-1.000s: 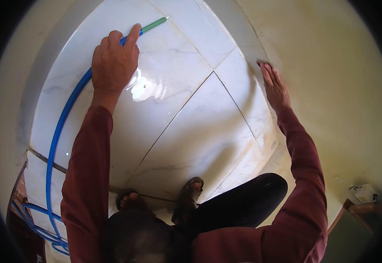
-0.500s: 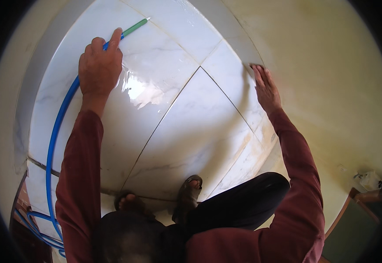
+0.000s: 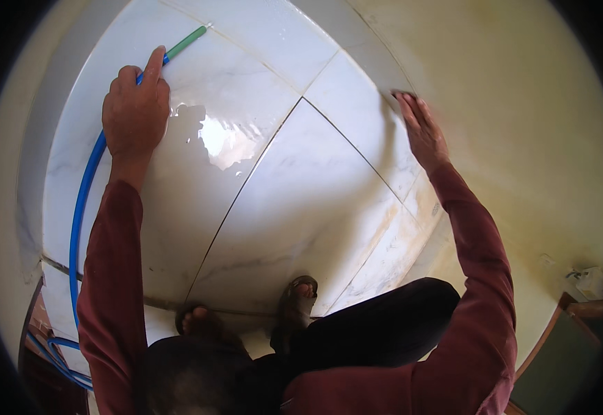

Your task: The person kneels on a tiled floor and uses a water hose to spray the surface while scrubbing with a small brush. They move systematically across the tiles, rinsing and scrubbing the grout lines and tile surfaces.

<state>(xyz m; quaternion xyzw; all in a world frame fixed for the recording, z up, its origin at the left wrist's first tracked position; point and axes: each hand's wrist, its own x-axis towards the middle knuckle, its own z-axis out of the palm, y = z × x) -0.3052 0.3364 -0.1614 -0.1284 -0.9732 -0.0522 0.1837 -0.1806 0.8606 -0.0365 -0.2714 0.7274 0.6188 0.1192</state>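
Observation:
A blue hose (image 3: 82, 207) runs up from the lower left into my left hand (image 3: 135, 114). The fingers are closed round it, with the index finger stretched along the hose. Its green end piece (image 3: 186, 43) points away to the upper right, with a little clear water at the tip. Below lies the white marbled tile floor (image 3: 267, 207), where a wet patch (image 3: 225, 142) shines. My right hand (image 3: 422, 131) rests flat against the wall near the grey skirting (image 3: 356, 34), its fingers outstretched; a dark shade at the fingertips is too small to make out.
The cream wall (image 3: 515, 138) rises on the right. Both my feet, in dark sandals (image 3: 294, 304), stand at the near edge of the tiles. More hose loops (image 3: 59, 356) lie at lower left. A wooden-framed green panel (image 3: 557, 360) stands at lower right, below a white wall box (image 3: 591, 282).
My left hand has moved left and slightly up with the hose, and the green end has shifted left. The right hand has stayed by the wall, nearly in place. The wet reflection has changed shape.

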